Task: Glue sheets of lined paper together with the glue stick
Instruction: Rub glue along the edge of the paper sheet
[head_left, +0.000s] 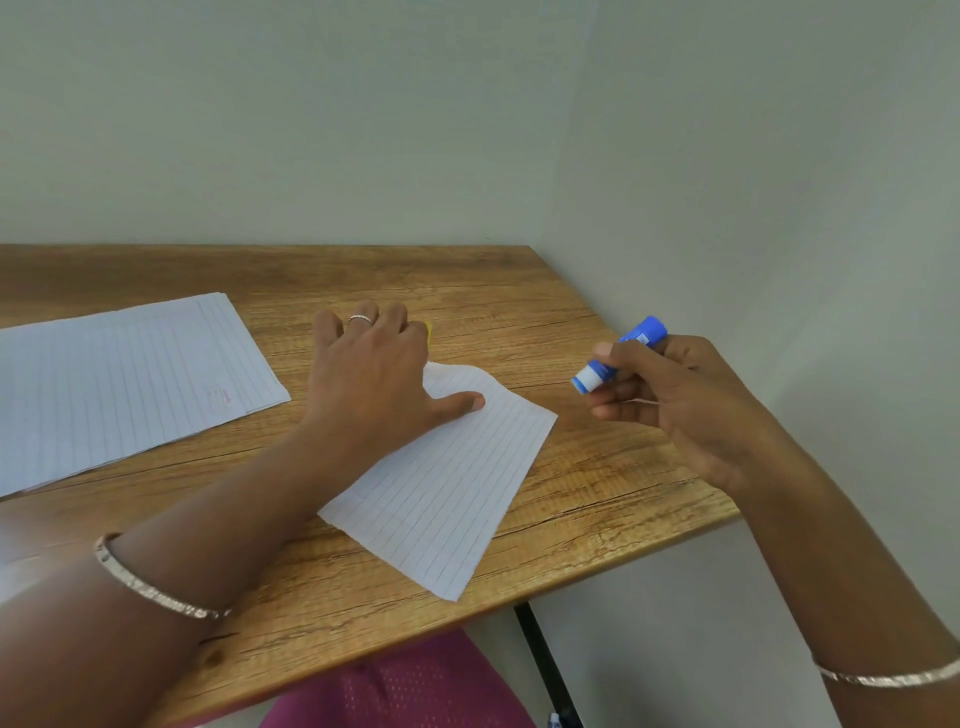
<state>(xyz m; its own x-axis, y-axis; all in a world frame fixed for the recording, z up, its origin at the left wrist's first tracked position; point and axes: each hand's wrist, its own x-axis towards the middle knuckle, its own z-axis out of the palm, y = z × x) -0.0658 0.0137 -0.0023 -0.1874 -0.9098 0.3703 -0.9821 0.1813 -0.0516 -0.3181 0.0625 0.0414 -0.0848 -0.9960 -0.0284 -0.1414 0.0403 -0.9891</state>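
A single lined sheet (447, 493) is noted lying skewed on the wooden table (597, 493), toward its right side, with one corner close to the near edge. Its far end is pinned by the left hand (369, 374), laid palm-down with the thumb extended on the paper; nothing is gripped. The glue stick (618, 356), blue with a white end aimed left and down, is held round its barrel by the curled fingers of the right hand (670, 405), clear of the sheet and to its right. A stack of lined paper (119, 384) lies at the left. The sheet is judged thin, limp and prone to sliding or creasing; flat pressure beside the glued strip is advised. The stick is judged light and rigid.
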